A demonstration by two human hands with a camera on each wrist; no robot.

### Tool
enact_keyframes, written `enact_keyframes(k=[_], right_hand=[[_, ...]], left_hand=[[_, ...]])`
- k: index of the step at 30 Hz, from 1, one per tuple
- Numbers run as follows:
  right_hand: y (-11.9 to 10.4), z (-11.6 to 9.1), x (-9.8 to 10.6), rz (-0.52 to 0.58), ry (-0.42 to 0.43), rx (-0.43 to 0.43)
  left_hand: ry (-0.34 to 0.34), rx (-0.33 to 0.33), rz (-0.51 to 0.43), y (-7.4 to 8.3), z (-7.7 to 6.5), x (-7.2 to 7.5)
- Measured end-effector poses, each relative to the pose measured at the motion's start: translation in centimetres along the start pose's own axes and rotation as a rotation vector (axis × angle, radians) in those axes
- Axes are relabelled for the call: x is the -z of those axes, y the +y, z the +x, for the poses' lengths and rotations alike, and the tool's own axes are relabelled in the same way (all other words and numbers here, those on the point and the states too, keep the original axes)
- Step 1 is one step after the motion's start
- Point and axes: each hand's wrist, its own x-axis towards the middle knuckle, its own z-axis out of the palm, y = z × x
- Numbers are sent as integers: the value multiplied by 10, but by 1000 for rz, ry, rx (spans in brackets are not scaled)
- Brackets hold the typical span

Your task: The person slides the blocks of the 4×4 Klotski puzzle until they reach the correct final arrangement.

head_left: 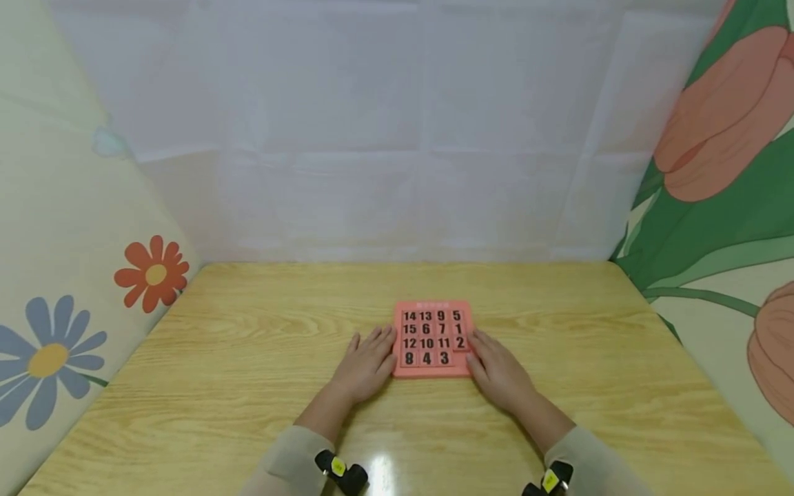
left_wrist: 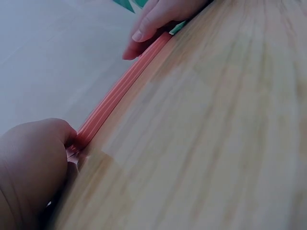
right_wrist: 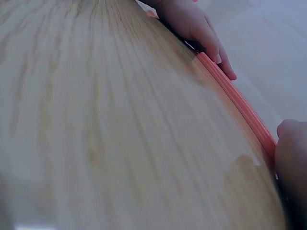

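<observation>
A pink number slide puzzle [head_left: 432, 375] lies flat on the wooden table, its black-numbered tiles facing up. Its bottom row reads 8, 4, 3, with a gap in the lower right corner just below the 2 tile [head_left: 460, 342]. Along the puzzle's left side rests my left hand [head_left: 366, 368], fingers extended and fingertips at the edge. My right hand [head_left: 501, 372] lies the same way at the right side, close to the 2 tile. Both wrist views show the puzzle's ridged pink front edge [left_wrist: 120, 93] between the two hands.
The wood-grained table [head_left: 248, 303] reaches back to a creased white sheet [head_left: 397, 138]. Flower-printed cloth [head_left: 37, 207] stands on the left, and a tulip-printed cloth [head_left: 719, 227] on the right. Black wrist cameras are strapped at both sleeves.
</observation>
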Motion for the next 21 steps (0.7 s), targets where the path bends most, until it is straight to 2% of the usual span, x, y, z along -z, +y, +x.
enact_keyframes(k=[21], right_hand=[[-3,-2,2,-16,-35,-1]], left_hand=[[13,-6,-2,2,-5,2]])
